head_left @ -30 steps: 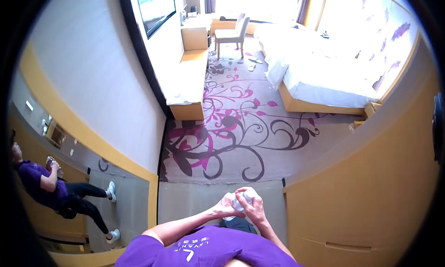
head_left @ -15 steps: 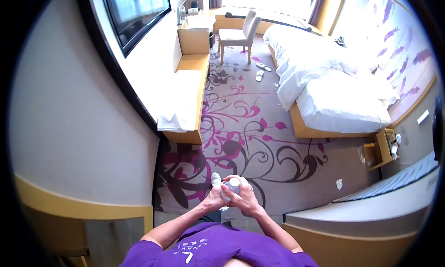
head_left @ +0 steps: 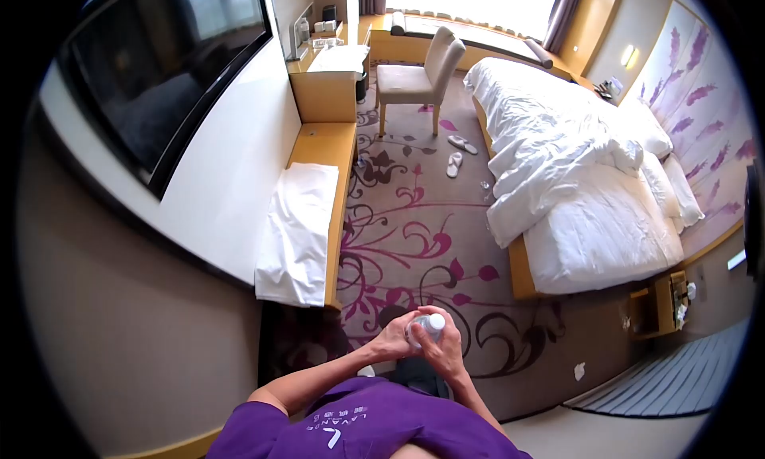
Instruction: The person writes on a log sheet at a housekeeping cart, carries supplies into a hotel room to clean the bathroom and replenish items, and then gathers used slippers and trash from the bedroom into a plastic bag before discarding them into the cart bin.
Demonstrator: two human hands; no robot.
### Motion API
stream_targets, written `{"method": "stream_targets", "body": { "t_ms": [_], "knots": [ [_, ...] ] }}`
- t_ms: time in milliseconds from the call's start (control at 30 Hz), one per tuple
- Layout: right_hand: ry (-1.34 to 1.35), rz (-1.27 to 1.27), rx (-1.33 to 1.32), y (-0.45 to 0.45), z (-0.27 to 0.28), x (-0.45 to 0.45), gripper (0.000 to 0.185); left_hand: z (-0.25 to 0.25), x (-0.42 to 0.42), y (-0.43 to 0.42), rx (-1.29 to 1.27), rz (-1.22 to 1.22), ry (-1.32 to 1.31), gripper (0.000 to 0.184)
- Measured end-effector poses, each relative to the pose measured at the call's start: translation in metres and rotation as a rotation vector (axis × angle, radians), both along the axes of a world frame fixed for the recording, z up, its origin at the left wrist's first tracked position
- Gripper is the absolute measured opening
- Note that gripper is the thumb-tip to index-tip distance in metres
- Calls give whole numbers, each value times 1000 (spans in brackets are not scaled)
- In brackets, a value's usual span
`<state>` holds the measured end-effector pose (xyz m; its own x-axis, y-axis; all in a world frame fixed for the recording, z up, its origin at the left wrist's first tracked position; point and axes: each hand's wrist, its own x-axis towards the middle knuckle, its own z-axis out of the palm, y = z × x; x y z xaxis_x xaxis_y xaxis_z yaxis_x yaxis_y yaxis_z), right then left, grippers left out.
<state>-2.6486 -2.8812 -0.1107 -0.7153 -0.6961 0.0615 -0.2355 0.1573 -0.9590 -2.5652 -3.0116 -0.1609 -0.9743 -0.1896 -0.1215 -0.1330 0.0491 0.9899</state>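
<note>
Nearest is a purple shirt (head_left: 390, 421), its white print upside down to the wearer's view: "LAVAN" with smaller letters after it, a row of characters too small to read, and a curved white mark. Just beyond it, in front of the body and above the carpet (head_left: 478, 260), a clear bottle (head_left: 416, 331) stands between the two hands, its white cap (head_left: 437, 321) uppermost; the fingers cover much of its see-through wall, and how full it is cannot be told. The left hand (head_left: 393, 339) curls around the lower side, and the right hand (head_left: 449, 349) is bent closed around the upper part, thumb in front, just under the cap. Further on, a white cloth (head_left: 296, 232) lies on a wooden bench (head_left: 320, 140), left, while on the right an open wooden unit (head_left: 658, 303) holds small things too blurred to name. Past these are the bed (head_left: 521, 269), slippers (head_left: 454, 165), a chair (head_left: 402, 83) and a desk (head_left: 324, 98) with a clear bottle-like container (head_left: 304, 29) on it.
</note>
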Motion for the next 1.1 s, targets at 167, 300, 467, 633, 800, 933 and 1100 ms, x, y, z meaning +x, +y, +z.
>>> {"method": "stream_targets", "body": {
  "t_ms": [167, 300, 467, 633, 800, 933, 1100],
  "knots": [
    [-25, 55, -6, -79, -28, -132, 39, -22, -121, -71, 92, 71, -90, 75],
    [51, 163, 104, -155, -31, -245, 39, -31, -224, -134, -109, 173, -162, 76],
    [113, 266, 58, -248, 3, -366, 39, -9, -333, -221, -122, 262, -129, 80],
    [161, 446, 58, -344, 11, -452, 38, -12, -405, -297, -110, 420, -77, 78],
    [194, 457, 82, -448, -30, -530, 41, -41, -483, -399, -136, 417, -119, 68],
    [175, 436, 139, -531, -40, -598, 44, -54, -552, -491, -145, 406, -75, 69],
    [202, 408, 62, -634, -13, -671, 47, -30, -629, -599, -81, 391, -3, 67]
  ]
}}
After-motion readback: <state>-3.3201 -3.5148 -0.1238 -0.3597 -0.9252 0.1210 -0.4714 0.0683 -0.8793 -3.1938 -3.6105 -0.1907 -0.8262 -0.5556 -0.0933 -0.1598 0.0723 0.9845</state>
